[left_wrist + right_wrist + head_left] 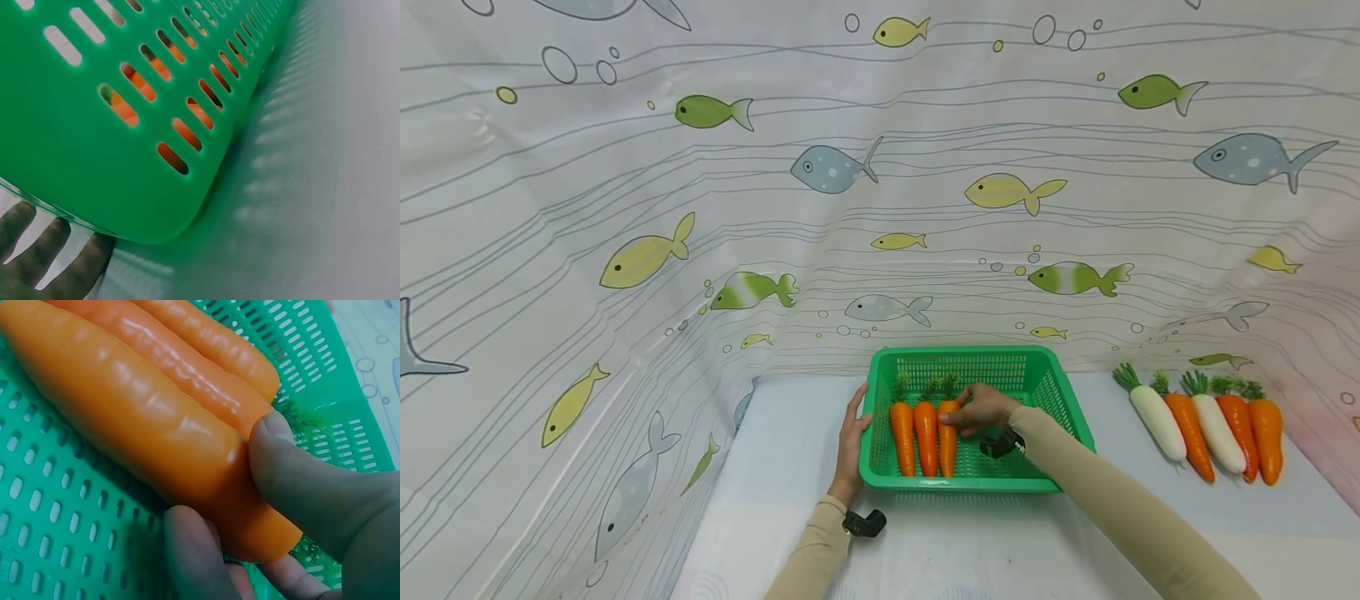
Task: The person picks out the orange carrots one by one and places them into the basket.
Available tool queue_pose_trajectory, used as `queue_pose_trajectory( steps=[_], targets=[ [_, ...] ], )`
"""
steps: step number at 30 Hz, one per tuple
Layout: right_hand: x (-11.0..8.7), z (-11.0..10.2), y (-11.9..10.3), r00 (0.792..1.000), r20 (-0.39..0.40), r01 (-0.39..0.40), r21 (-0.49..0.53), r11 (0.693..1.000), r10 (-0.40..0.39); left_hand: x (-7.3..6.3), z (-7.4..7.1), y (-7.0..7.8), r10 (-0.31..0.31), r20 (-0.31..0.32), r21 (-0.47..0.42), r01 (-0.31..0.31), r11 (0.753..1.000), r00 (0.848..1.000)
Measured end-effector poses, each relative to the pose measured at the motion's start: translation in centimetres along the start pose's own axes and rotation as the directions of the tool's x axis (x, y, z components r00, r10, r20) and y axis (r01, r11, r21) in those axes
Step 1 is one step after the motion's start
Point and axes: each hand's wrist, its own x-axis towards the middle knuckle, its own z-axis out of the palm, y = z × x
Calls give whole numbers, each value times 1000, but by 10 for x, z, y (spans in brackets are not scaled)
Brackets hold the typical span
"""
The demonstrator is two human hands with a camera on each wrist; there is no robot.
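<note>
My right hand (985,408) pinches the thick top end of the rightmost carrot (948,442) inside a green plastic basket (970,483). In the right wrist view, the thumb (281,462) presses one side of that carrot (137,412) and the fingers curl round the other. Two more orange carrots lie alongside to its left, the middle carrot (927,442) and the leftmost carrot (902,442), all with green tops toward the back. My left hand (850,442) rests along the basket's left side. The left wrist view shows its straight fingers (44,250) against the slotted outer wall (75,150).
To the right of the basket, white radishes (1159,421) and orange carrots (1267,437) lie side by side on the white table (955,550). A fish-print sheet (925,275) rises behind the table and along both sides.
</note>
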Motion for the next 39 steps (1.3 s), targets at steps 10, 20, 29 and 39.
queue_pose_trajectory(
  steps=[10,20,29,39],
  targets=[
    [-2,0,-2,999,8,31,-6,999,-31,2,0,1,0,8,4,0,1000,1000],
    [-4,-3,-2,999,32,44,-9,999,-43,3,0,-2,-15,12,-16,15,1000,1000],
    [-10,-6,-5,999,27,37,-49,998,-35,4,-2,-2,-16,0,11,16,1000,1000],
    [-10,-10,-4,1000,25,18,-85,996,-16,1,-3,2,-16,22,45,15,999,1000]
  ],
)
